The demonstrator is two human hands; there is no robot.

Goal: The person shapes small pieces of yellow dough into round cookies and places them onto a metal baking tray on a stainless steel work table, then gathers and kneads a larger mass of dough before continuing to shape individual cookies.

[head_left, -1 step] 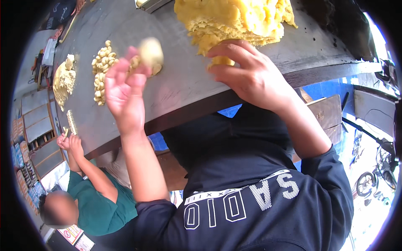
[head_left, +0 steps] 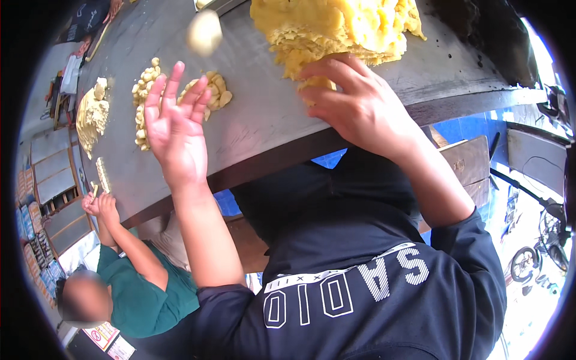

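My left hand (head_left: 179, 132) is open, palm up, its fingers spread with nothing in them. Beyond its fingertips a pale dough ball (head_left: 204, 32), blurred by motion, appears in the air, apart from the hand. Just behind those fingers lies a heap of pale dough pieces (head_left: 219, 96). To their left sits a cluster of small dough balls (head_left: 143, 93), partly covered by the hand. My right hand (head_left: 369, 111) curls its fingers and thumb round a lump of yellow dough (head_left: 318, 83) at the near edge of a big yellow dough mass (head_left: 336, 30).
The grey worktable (head_left: 258, 108) has its near edge in front of me. At left, a co-worker's hands (head_left: 102, 205) work by a pale dough strip (head_left: 102, 174); a crumbly dough mound (head_left: 93, 117) lies farther back. A metal tray (head_left: 223, 6) shows at the far edge.
The dough ball has left my left hand and moved up and slightly left. That hand's fingers have spread open. The right hand's fingers have closed in slightly on the yellow dough.
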